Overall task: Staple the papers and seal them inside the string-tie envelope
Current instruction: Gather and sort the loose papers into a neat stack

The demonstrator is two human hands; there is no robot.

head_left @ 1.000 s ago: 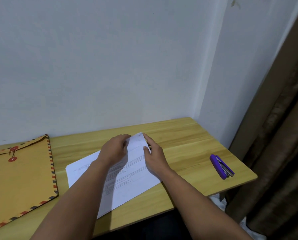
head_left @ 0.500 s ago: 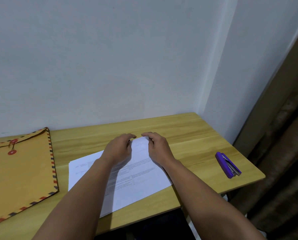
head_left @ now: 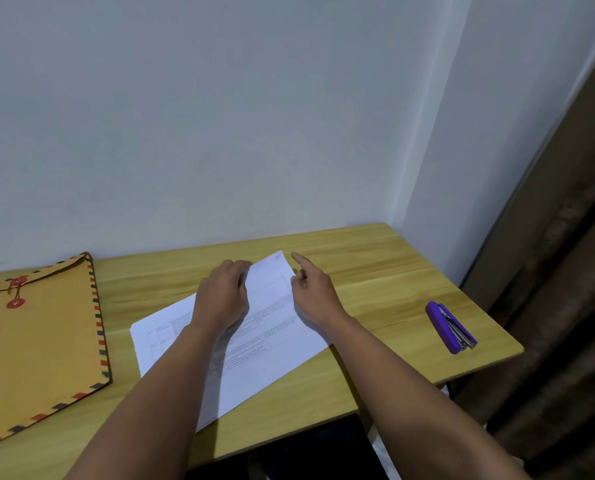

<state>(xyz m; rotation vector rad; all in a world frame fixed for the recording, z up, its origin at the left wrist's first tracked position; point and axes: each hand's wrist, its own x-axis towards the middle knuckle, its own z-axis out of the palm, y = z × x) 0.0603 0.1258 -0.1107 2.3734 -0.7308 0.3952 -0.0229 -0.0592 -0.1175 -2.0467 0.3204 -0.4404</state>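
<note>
2 hands on papers [head_left: 254, 341] | left hand [head_left: 221, 296] fingers curled, seemingly pinching | right hand [head_left: 315, 294] forefinger extended

A light wooden table [head_left: 375, 258] fills the lower frame, pale bare walls [head_left: 220, 116] meet in a corner above, and a brown curtain [head_left: 566, 271] hangs at right.

Both forearms reach forward; the left hand [head_left: 221, 296] lies palm-down, fingers curled, the right hand [head_left: 315, 294] points its forefinger.
</note>
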